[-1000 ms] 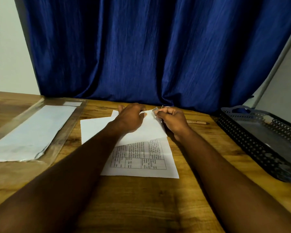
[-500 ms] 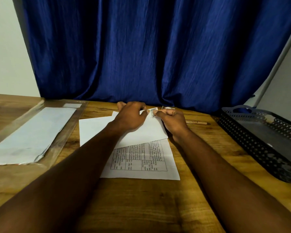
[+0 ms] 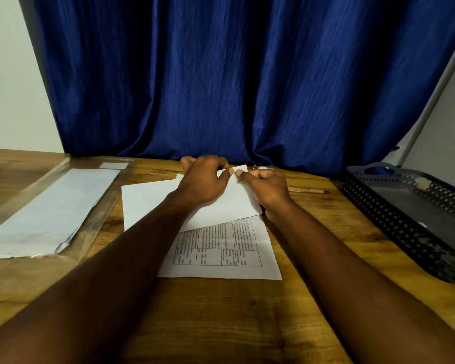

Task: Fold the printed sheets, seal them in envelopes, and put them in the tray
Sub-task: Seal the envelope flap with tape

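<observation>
Both hands are at work near the far edge of the tabletop. My left hand [image 3: 202,181] lies curled over a plain white paper rectangle [image 3: 147,200], thumb and forefinger pinching its raised far corner. My right hand [image 3: 267,186] is curled too, and its thumb and forefinger pinch that same corner from the other side, so the fingertips of both hands nearly touch.

Nearest me is bare brown wooden tabletop [image 3: 221,324], crossed by my forearms. Beyond it, about mid-table, lies the white printed sheet with a ruled table of text [image 3: 221,254], flat, its far half covered by the white paper rectangle, which sits askew on it. Toward the left edge lies a long clear plastic sleeve holding white paper [image 3: 50,214]. Along the right edge stands the black perforated plastic tray [image 3: 394,219]. A slim brown pen [image 3: 307,191] lies just right of my right hand. A dark blue pleated curtain [image 3: 221,74] hangs behind the far edge.
</observation>
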The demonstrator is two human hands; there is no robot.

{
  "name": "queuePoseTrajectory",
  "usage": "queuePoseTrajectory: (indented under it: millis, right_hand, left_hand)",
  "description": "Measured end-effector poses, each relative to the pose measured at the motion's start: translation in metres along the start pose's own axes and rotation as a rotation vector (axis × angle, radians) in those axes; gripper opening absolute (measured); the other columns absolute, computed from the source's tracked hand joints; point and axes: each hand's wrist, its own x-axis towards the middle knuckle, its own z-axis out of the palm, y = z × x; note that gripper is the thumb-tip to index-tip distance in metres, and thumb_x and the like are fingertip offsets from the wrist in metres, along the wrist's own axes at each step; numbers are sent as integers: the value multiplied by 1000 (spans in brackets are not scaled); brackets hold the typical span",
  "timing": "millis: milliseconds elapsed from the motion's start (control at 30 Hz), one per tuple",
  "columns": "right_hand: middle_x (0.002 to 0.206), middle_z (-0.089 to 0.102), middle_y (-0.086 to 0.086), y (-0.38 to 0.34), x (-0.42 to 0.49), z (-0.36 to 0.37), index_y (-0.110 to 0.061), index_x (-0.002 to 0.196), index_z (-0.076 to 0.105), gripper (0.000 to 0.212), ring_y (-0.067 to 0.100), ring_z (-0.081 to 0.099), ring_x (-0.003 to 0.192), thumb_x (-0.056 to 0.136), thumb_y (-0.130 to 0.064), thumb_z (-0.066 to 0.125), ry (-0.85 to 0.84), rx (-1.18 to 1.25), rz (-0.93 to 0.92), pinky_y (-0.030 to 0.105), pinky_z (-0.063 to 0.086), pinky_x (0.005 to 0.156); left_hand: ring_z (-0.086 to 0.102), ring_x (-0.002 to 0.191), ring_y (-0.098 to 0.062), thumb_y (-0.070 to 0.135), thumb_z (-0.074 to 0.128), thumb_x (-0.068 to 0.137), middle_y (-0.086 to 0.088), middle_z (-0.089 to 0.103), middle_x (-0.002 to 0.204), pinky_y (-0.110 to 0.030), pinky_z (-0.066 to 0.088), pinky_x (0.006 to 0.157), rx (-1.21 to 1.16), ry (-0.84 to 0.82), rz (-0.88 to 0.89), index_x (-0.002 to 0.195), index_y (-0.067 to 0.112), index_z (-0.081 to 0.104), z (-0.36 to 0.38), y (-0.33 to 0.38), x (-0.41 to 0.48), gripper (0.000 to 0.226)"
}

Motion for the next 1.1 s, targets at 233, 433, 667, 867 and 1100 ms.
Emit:
queuePoseTrajectory:
  millis: [233,433,667,867,1100]
  right_hand:
    - [81,81,-1,-1,0,1,-14,82,82,22,25,79,81,83,-35,90,33,-1,-5,38,64,79]
    - [82,80,-2,-6,-4,-1,-14,86,81,21,15,74,73,87,-34,87,69,-36,-6,25,54,64]
    - [82,79,-5,-4,-5,5,-18,81,80,20,18,76,80,83,-35,90,126,-66,-36,36,64,79]
    - [82,76,-4,-5,-7,6,-20,77,72,26,17,72,79,78,-32,95,192,-19,-64,31,59,72]
    - [108,71,-2,-6,-11,10,-26,99,62,34,18,66,98,83,-35,91,201,-21,-85,30,52,83]
  left_hand:
    - [59,104,-16,39,56,104,13,66,101,-40,21,91,1,17,20,93,32,64,2,0,0,15]
    - [56,102,-13,40,56,104,14,63,101,-38,19,90,-5,33,40,96,30,68,2,0,0,18]
    - [56,103,-14,39,56,104,11,67,105,-40,22,94,6,21,45,102,27,71,2,0,-1,19]
    - [56,98,-12,36,57,102,12,66,97,-38,19,88,-11,39,47,95,27,70,3,-1,-2,17]
    - [53,97,-9,36,57,104,13,63,97,-37,19,89,-37,40,40,93,30,64,4,-1,-2,14]
